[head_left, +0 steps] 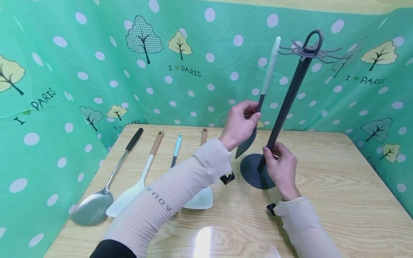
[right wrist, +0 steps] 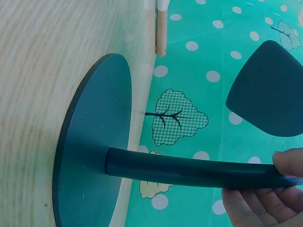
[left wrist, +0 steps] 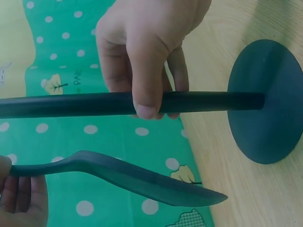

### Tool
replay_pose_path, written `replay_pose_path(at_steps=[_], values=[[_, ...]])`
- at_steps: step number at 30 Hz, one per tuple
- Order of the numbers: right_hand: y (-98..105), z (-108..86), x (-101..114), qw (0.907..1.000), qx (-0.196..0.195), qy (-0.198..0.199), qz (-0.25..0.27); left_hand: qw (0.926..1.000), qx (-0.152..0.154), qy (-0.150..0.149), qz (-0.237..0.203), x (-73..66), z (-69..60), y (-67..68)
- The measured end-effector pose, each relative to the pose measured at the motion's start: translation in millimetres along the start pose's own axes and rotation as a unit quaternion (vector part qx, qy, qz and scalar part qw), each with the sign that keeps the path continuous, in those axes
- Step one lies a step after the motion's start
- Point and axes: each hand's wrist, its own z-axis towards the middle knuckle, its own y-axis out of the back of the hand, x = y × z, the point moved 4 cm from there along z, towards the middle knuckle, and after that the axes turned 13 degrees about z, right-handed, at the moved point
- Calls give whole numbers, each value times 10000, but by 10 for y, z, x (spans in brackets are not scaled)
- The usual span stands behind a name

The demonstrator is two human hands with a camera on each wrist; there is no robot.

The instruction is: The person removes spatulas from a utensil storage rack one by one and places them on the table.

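My left hand (head_left: 240,123) pinches the dark neck of a spatula (head_left: 270,75), just below its pale mint handle. The handle points up, its tip beside a left hook of the utensil rack's hook ring (head_left: 309,52); whether they touch I cannot tell. The spatula's dark blade (left wrist: 156,182) hangs downward, apart from the pole. Lower down, my right hand (head_left: 284,166) grips the rack's dark pole (head_left: 290,100), fingers and thumb around it in the left wrist view. The pole leans to the right in the head view, above its round base (right wrist: 97,137).
To the left lie a steel turner (head_left: 93,208) with a black handle, a white turner (head_left: 129,193) with a wooden handle, a blue-handled utensil (head_left: 178,145) partly behind my left sleeve, and another pale turner (head_left: 201,199). A polka-dot cloth (head_left: 209,89) hangs behind the table (head_left: 338,179).
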Motion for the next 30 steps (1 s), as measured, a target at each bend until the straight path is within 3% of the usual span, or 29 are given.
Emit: replay_pose_path(at_steps=[14, 30], values=[[-5, 1, -1, 10000, 3, -46, -63, 9994, -154, 213, -209, 55, -25, 112], [-5, -10, -6, 10000, 11, 4, -34, 9992, -230, 310, 52, 250, -185, 197]])
